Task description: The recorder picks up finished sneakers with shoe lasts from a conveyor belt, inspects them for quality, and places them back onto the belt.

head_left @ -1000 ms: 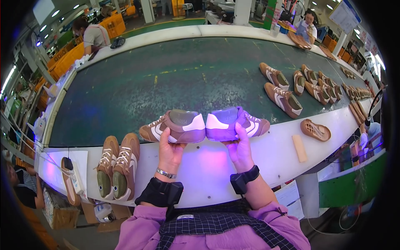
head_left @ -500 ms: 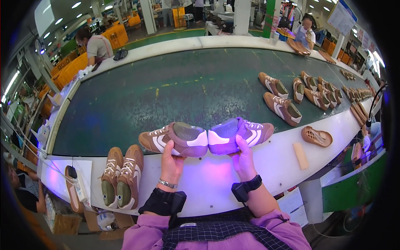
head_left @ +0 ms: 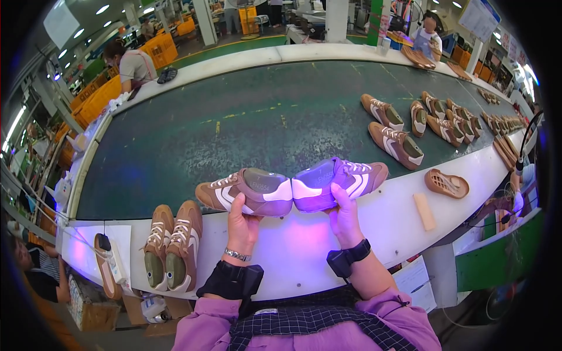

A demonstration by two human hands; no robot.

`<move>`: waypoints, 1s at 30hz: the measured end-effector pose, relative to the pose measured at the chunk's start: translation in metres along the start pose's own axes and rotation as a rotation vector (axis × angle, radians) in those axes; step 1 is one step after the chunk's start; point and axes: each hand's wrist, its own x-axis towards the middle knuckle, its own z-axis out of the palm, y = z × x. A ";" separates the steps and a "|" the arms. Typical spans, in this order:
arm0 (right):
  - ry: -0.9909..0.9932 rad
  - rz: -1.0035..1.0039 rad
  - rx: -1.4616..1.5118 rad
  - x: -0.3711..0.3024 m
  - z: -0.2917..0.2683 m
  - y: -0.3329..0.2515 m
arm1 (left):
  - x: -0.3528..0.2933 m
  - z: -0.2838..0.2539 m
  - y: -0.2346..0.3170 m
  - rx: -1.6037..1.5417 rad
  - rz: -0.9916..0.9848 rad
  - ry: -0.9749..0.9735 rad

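Evidently, the left hand point(head_left: 242, 225) is curled around a brown shoe point(head_left: 252, 203) and the right hand point(head_left: 344, 221) around a purple-lit shoe point(head_left: 353, 181), heels meeting near the white desk point(head_left: 298, 257).

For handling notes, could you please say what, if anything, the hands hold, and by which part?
The left hand holds one brown shoe, the right hand a second shoe, each by its middle, thumb on the near side.

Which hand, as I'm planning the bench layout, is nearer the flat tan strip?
Right: the right hand, holding one shoe, is left of the tan strip; the left hand, holding another shoe, is farther left.
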 end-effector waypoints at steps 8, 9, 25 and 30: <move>-0.159 0.124 0.168 0.004 -0.013 0.009 | -0.006 0.002 -0.001 -0.113 -0.120 -0.052; -0.183 0.079 0.153 -0.005 0.001 0.013 | -0.010 -0.001 -0.002 -0.123 -0.113 -0.075; -0.458 0.619 0.047 -0.027 0.013 0.036 | -0.125 -0.069 0.036 -0.247 -0.242 -0.029; -0.440 0.618 0.065 -0.030 0.018 0.033 | -0.153 -0.089 0.044 0.393 0.049 0.229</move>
